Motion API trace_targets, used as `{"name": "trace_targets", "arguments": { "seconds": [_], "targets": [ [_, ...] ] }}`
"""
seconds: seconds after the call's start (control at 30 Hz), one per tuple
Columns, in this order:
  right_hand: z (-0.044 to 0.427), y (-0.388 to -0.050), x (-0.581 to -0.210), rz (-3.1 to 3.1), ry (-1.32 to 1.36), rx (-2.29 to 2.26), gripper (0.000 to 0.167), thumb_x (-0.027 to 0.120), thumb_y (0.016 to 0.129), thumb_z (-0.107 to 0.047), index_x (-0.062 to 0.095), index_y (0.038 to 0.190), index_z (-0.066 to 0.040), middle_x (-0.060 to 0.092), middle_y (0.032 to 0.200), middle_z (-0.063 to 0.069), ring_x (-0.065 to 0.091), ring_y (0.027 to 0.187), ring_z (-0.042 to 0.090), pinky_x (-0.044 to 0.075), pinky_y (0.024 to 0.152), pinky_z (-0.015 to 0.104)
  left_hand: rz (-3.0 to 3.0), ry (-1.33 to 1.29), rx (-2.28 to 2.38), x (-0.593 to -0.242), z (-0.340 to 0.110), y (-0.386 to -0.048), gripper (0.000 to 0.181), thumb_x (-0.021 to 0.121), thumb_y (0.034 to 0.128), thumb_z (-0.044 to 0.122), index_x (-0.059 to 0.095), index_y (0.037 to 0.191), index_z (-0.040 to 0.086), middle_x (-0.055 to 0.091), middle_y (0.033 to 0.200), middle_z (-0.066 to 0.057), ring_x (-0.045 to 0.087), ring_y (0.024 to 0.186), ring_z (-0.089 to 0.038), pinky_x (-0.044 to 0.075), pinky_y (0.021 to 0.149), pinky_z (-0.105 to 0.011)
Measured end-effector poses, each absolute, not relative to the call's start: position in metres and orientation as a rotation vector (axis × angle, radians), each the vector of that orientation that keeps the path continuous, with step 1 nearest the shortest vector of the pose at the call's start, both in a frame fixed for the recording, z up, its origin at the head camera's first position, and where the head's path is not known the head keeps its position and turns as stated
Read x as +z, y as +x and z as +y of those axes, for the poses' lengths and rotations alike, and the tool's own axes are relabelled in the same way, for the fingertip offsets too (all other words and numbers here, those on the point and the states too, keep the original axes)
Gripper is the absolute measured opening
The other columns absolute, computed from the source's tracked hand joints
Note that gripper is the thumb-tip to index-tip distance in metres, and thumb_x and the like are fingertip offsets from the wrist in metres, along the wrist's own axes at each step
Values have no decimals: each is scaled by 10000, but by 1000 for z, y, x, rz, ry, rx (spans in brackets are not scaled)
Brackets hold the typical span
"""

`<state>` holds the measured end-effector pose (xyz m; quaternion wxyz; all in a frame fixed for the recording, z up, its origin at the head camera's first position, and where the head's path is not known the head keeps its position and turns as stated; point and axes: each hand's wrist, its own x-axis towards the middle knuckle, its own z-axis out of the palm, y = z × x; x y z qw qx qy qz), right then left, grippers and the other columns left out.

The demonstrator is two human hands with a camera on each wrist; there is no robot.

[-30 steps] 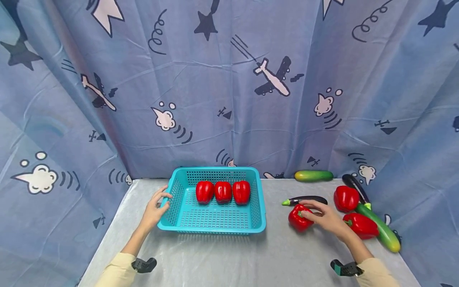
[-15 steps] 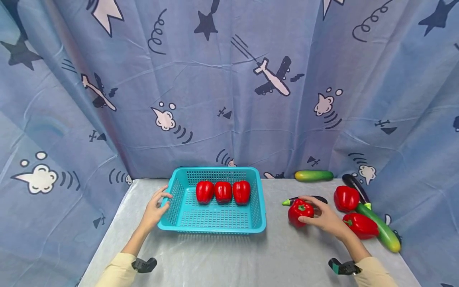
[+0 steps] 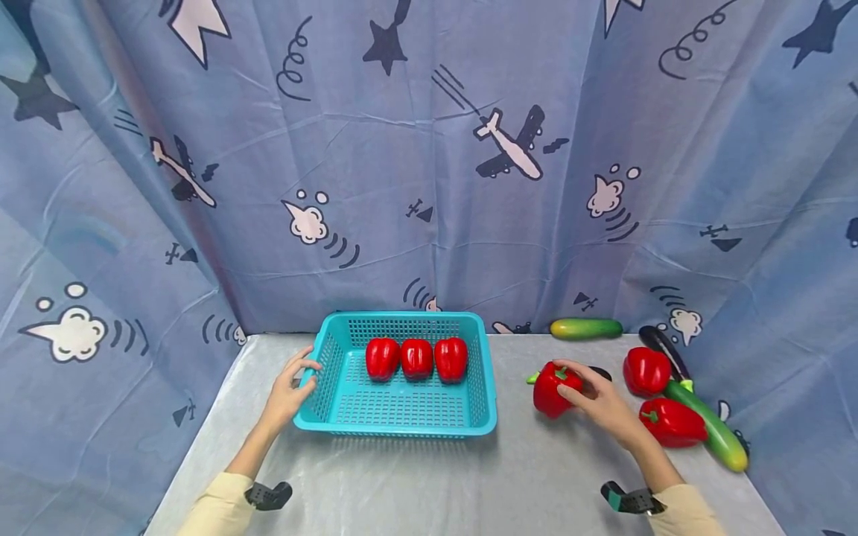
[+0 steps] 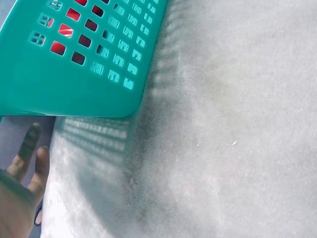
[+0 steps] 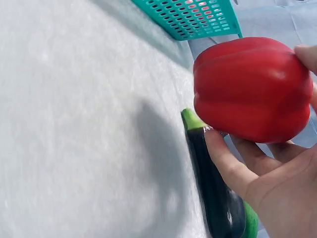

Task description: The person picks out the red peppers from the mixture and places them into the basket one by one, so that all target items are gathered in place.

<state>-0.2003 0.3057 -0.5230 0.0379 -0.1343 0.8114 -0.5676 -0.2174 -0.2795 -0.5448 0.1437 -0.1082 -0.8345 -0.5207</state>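
My right hand [image 3: 606,406] holds a red bell pepper [image 3: 553,390] between thumb and fingers. In the right wrist view the bell pepper [image 5: 252,89] is off the table, its shadow falling to one side. Partly hidden behind it lies a small eggplant [image 5: 213,183] with a green tip. At the left end of a turquoise basket [image 3: 402,428] is my left hand [image 3: 284,394], its fingers spread loosely by the rim. The left wrist view has these fingers [image 4: 42,166] beside the basket wall; contact is hard to tell. Three red bell peppers [image 3: 417,359] stand in a row inside the basket.
To the right lie two more red bell peppers [image 3: 646,371], a long green cucumber [image 3: 710,428] and another eggplant [image 3: 663,350]. A shorter cucumber [image 3: 586,328] lies at the table's back edge. A patterned blue curtain [image 3: 429,186] hangs behind and along both sides.
The right hand has tipped the bell pepper more upright, raised it and moved it slightly left and back, covering more of the small eggplant. The left hand and basket stay put.
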Motion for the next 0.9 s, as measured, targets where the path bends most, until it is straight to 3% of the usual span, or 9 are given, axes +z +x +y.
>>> {"name": "trace_targets", "arguments": {
  "seconds": [0.2, 0.37, 0.5, 0.77, 0.9],
  "targets": [
    [297, -203, -521, 2299, -327, -1873, 541, 588, 1050, -219, 382, 1541, -121, 393, 1462, 269, 464, 1240, 458, 556, 822, 575, -2405, -326, -1486, -519, -268, -202, 179, 591, 914, -159, 635, 1076, -96, 385, 1492, -349, 376, 1354, -527, 512, 849, -347],
    [290, -205, -516, 2218, -312, -1931, 554, 552, 1068, -217, 324, 1566, -129, 378, 1431, 301, 497, 1206, 410, 548, 804, 603, -2413, -348, -1466, -506, -263, -196, 152, 578, 919, -167, 610, 1064, -134, 376, 1469, -386, 358, 1329, -576, 498, 876, -557],
    [285, -206, -512, 2215, -351, -1949, 502, 536, 1076, -226, 374, 1532, -92, 361, 1468, 275, 455, 1235, 437, 553, 812, 584, -2392, -332, -1508, -512, -264, -202, 173, 576, 920, -177, 622, 1080, -129, 363, 1499, -365, 343, 1360, -550, 443, 889, -665],
    [275, -209, -509, 2279, -289, -1915, 476, 565, 1063, -267, 464, 1477, -57, 377, 1482, 249, 407, 1274, 497, 567, 826, 528, -2420, -314, -1490, -539, -277, -217, 184, 601, 938, -117, 645, 1104, -51, 382, 1541, -254, 357, 1398, -454, 483, 907, -540],
    [268, -213, -504, 2337, -271, -1895, 519, 658, 1012, -233, 469, 1472, -80, 409, 1462, 240, 447, 1235, 486, 567, 835, 520, -2412, -311, -1499, -543, -278, -216, 171, 602, 942, -96, 650, 1092, -29, 386, 1542, -242, 358, 1397, -450, 490, 895, -487]
  ]
}}
